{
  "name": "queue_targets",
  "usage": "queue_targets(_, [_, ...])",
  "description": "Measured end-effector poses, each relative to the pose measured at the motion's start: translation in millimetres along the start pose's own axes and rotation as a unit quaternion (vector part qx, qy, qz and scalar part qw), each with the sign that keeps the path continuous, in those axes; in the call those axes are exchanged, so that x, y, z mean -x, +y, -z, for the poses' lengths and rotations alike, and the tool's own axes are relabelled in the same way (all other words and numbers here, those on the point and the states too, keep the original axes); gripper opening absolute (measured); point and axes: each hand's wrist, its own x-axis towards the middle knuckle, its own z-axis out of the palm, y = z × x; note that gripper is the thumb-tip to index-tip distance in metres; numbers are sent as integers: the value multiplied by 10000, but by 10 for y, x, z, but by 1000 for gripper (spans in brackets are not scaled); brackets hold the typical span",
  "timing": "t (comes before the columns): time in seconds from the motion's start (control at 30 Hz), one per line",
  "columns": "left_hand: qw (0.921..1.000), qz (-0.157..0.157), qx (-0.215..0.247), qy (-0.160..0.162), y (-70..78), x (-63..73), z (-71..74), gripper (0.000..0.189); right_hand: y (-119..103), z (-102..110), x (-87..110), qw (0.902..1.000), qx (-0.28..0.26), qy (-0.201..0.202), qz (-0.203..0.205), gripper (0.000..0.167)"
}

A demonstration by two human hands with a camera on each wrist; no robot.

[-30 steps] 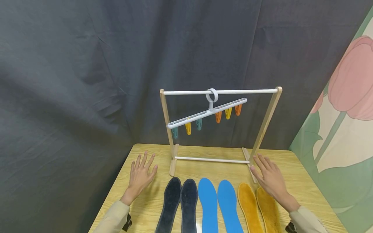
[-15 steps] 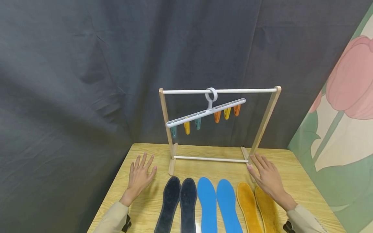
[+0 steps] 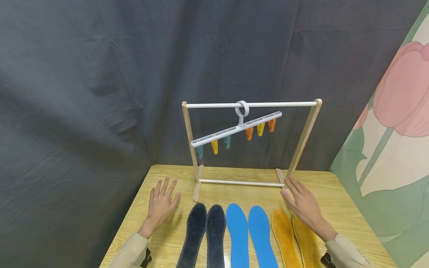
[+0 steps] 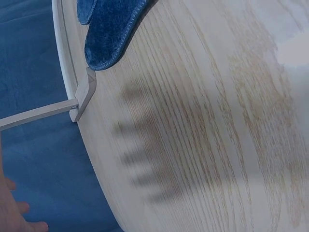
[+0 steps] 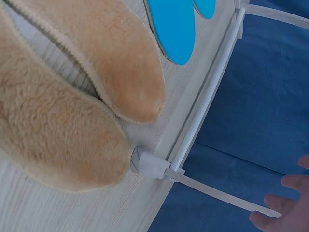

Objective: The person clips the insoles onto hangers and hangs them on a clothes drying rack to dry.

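My left hand (image 3: 160, 207) is held over the left part of the table with its fingers spread, nothing in it. In the left wrist view a finger shadow lies on the wood, and part of the hand (image 4: 10, 210) shows at the lower left edge. My right hand (image 3: 304, 206), also holding nothing, extends over the far right orange fuzzy insole (image 3: 306, 242), its fingertips near the rack's right foot. Between the hands lie a dark pair of insoles (image 3: 215, 234), a blue pair (image 3: 238, 234) and the other orange insole (image 3: 283, 230), side by side with toes pointing away.
Behind the insoles stands a wooden rack with a white top rail (image 3: 278, 104). From it hangs a slanted white hanger (image 3: 239, 128) with several clips, such as a yellow clip (image 3: 215, 147). A dark curtain (image 3: 100, 93) backs the table (image 3: 241, 175); a flower-patterned cloth (image 3: 402, 149) hangs right.
My right hand has shifted slightly to the left, over the orange insoles. The left hand stays in place. The head view has turned very slightly.
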Motion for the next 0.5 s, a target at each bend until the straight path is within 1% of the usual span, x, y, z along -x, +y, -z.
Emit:
queue_targets(0.17, [10000,11,4,-59,-5,15,7,58,-33,-22,-6,9999,-139,-9,-74,54])
queue_targets(0.5, [10000,-4,64,-12,-29,47,11,58,-123,-59,-34,9992,-263,-55,-282,51])
